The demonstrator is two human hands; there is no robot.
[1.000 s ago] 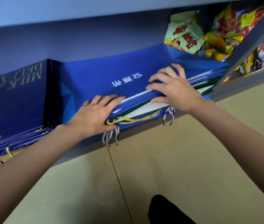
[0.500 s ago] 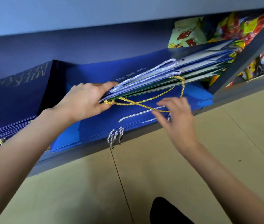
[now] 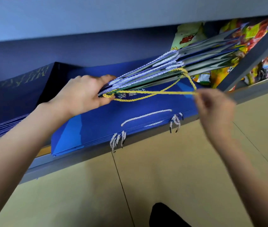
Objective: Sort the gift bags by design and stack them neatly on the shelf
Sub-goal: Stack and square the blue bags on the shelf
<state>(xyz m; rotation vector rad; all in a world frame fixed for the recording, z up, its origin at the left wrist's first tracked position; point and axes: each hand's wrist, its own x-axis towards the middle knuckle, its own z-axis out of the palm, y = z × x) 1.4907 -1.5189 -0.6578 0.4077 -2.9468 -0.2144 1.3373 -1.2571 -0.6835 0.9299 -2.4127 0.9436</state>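
Plainly light and floppy, the lifted gift bags (image 3: 171,69) sag beyond the gripping left hand (image 3: 84,94), so the right hand (image 3: 213,107) pinching the yellow cord (image 3: 162,92) should support their edge instead.

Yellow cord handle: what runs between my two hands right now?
In the head view, only the yellow cord handle spans the gap, pulled taut from the lifted bags in the left hand to the blurred right hand.
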